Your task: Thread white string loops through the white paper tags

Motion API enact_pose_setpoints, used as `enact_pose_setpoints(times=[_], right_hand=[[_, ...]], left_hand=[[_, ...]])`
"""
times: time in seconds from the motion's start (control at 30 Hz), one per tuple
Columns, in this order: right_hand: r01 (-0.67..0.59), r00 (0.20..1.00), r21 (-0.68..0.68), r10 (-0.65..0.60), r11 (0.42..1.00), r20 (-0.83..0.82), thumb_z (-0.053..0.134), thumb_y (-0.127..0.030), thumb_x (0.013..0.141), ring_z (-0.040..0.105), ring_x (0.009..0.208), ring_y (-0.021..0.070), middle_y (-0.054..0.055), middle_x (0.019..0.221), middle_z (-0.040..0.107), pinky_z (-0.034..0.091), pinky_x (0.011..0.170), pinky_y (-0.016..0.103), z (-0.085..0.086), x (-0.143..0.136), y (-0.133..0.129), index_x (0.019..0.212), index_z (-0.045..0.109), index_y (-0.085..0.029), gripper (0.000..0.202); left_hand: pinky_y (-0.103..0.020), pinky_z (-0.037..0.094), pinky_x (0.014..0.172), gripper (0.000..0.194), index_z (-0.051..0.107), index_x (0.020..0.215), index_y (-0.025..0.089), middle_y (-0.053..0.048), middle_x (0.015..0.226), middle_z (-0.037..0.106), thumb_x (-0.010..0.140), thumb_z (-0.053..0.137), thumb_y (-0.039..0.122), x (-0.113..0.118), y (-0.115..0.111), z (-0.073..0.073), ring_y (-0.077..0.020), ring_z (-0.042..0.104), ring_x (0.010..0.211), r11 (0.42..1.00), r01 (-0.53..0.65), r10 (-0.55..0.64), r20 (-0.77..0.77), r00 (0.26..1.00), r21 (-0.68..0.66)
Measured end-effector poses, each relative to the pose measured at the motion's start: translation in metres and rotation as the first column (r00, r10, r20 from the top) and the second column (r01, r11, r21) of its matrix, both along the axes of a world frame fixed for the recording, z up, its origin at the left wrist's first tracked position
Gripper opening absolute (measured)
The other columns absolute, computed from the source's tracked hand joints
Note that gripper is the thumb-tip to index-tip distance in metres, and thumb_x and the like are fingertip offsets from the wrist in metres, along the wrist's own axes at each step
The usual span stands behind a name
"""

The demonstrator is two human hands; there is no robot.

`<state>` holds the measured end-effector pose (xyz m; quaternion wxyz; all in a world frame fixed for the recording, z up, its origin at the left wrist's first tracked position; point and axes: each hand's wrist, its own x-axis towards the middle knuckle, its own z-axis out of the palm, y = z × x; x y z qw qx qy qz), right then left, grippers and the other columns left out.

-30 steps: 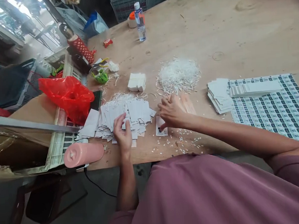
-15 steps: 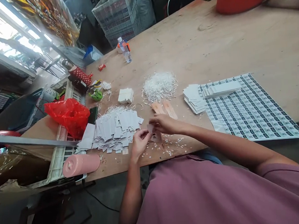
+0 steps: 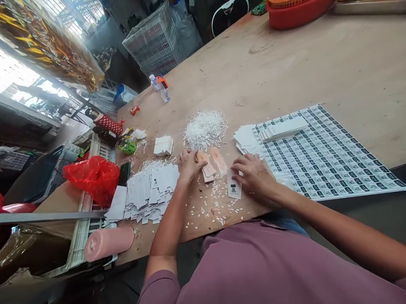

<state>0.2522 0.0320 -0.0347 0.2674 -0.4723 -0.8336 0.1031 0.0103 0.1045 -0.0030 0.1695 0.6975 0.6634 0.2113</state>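
My left hand [image 3: 189, 165] has its fingers at the left edge of an orange-and-white card stack [image 3: 208, 169]. A second orange card stack [image 3: 219, 161] lies just right of it. My right hand [image 3: 254, 172] holds a white printed tag [image 3: 234, 187] by its upper right side, low over the table. Beyond both hands is a heap of white strings [image 3: 206, 130]. A large pile of white tags [image 3: 150, 192] lies left of my left hand. Past my right hand, white cards [image 3: 247, 139] sit beside a printed label sheet [image 3: 330, 162].
Small white bits [image 3: 213, 206] are scattered near the front edge. At the left are a pink roll [image 3: 108, 243], a red plastic bag [image 3: 96, 177] and a block of small cards [image 3: 163, 146]. A bottle [image 3: 160, 88] and a red basket [image 3: 294, 15] stand farther back.
My hands have moved apart, the left to the orange stack and the right rightward with a tag. The camera view has shifted.
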Motion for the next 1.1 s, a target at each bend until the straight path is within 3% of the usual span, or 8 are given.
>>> enact_pose_setpoints(times=[0.17, 0.3, 0.4, 0.47, 0.77, 0.9, 1.0, 1.1], right_hand=[[-0.03, 0.995, -0.131, 0.017, 0.991, -0.096, 0.055, -0.012, 0.089, 0.056, 0.086, 0.0273, 0.012, 0.085, 0.068, 0.04, 0.082, 0.04, -0.004, 0.002, 0.004, 0.083, 0.065, -0.016, 0.013], [-0.026, 0.989, -0.202, -0.005, 0.979, -0.148, 0.054, -0.014, 0.089, 0.057, 0.083, 0.0257, 0.01, 0.08, 0.068, 0.04, 0.081, 0.04, 0.002, 0.006, 0.01, 0.077, 0.067, -0.019, 0.019], [-0.008, 0.965, -0.271, -0.063, 0.963, -0.254, 0.061, -0.02, 0.087, 0.058, 0.078, 0.0227, 0.007, 0.079, 0.07, 0.042, 0.079, 0.038, 0.011, 0.015, 0.013, 0.083, 0.071, -0.021, 0.011], [-0.034, 0.932, -0.342, -0.094, 0.939, -0.35, 0.063, -0.025, 0.086, 0.059, 0.072, 0.0198, 0.005, 0.077, 0.071, 0.043, 0.073, 0.035, 0.019, 0.022, 0.015, 0.084, 0.072, -0.022, 0.01], [-0.232, 0.689, -0.457, -0.186, 0.859, -0.7, 0.069, -0.044, 0.085, 0.061, 0.067, 0.0159, 0.003, 0.07, 0.069, 0.048, 0.067, 0.031, 0.042, 0.013, 0.013, 0.078, 0.074, -0.019, 0.027], [-0.558, 0.506, -0.474, -0.174, 0.681, -0.845, 0.075, -0.05, 0.082, 0.067, 0.089, 0.0179, 0.006, 0.102, 0.075, 0.054, 0.084, 0.034, 0.042, 0.017, 0.011, 0.106, 0.077, -0.023, 0.037], [-0.618, 0.522, -0.431, -0.067, 0.658, -0.85, 0.086, -0.045, 0.072, 0.066, 0.087, 0.0172, 0.005, 0.097, 0.074, 0.053, 0.078, 0.031, 0.044, 0.026, 0.01, 0.089, 0.078, -0.02, 0.031], [-0.518, 0.589, -0.49, -0.123, 0.701, -0.799, 0.082, -0.049, 0.076, 0.05, 0.058, 0.0097, -0.001, 0.063, 0.062, 0.04, 0.055, 0.025, 0.047, 0.036, 0.012, 0.071, 0.074, -0.018, 0.033]], left_hand=[[-0.042, 0.049, 0.094, 0.046, 0.064, 0.116, 0.02, -0.005, 0.095, 0.063, 0.072, 0.074, 0.006, 0.014, -0.012, -0.002, -0.0221, 0.062, 0.094, 0.991, -0.06, 0.02, 0.301, 0.953, 0.124], [-0.034, 0.054, 0.081, 0.036, 0.067, 0.11, 0.02, -0.002, 0.086, 0.067, 0.076, 0.075, 0.016, 0.02, -0.022, 0.009, -0.0161, 0.065, 0.081, 0.989, -0.137, 0.05, 0.749, 0.661, 0.055], [-0.031, 0.056, 0.078, 0.021, 0.069, 0.088, 0.019, -0.002, 0.085, 0.07, 0.073, 0.08, 0.029, 0.016, -0.038, 0.025, -0.0148, 0.069, 0.081, 0.995, -0.058, 0.097, 0.899, 0.428, -0.08], [-0.026, 0.056, 0.068, 0.023, 0.068, 0.083, 0.019, -0.001, 0.083, 0.07, 0.071, 0.081, 0.033, 0.015, -0.053, 0.033, -0.0121, 0.068, 0.072, 0.988, 0.009, 0.14, 0.922, 0.361, -0.154], [-0.023, 0.051, 0.061, 0.045, 0.075, 0.088, 0.014, -0.002, 0.072, 0.071, 0.058, 0.094, 0.042, 0.06, -0.101, 0.018, -0.0114, 0.063, 0.063, 0.866, 0.248, 0.344, 0.878, 0.334, -0.434], [-0.026, 0.054, 0.065, 0.052, 0.074, 0.093, 0.014, -0.003, 0.076, 0.073, 0.055, 0.096, 0.042, 0.067, -0.109, 0.014, -0.0134, 0.066, 0.065, 0.808, 0.319, 0.456, 0.869, 0.194, -0.495], [-0.022, 0.047, 0.053, 0.044, 0.071, 0.083, 0.013, 0.0, 0.067, 0.066, 0.06, 0.094, 0.043, 0.069, -0.112, 0.006, -0.0076, 0.056, 0.052, 0.754, 0.402, 0.487, 0.853, 0.189, -0.519], [-0.02, 0.042, 0.049, 0.047, 0.072, 0.081, 0.012, 0.001, 0.064, 0.063, 0.067, 0.087, 0.054, 0.067, -0.11, -0.002, -0.0048, 0.051, 0.049, 0.805, 0.315, 0.455, 0.864, 0.216, -0.503]])
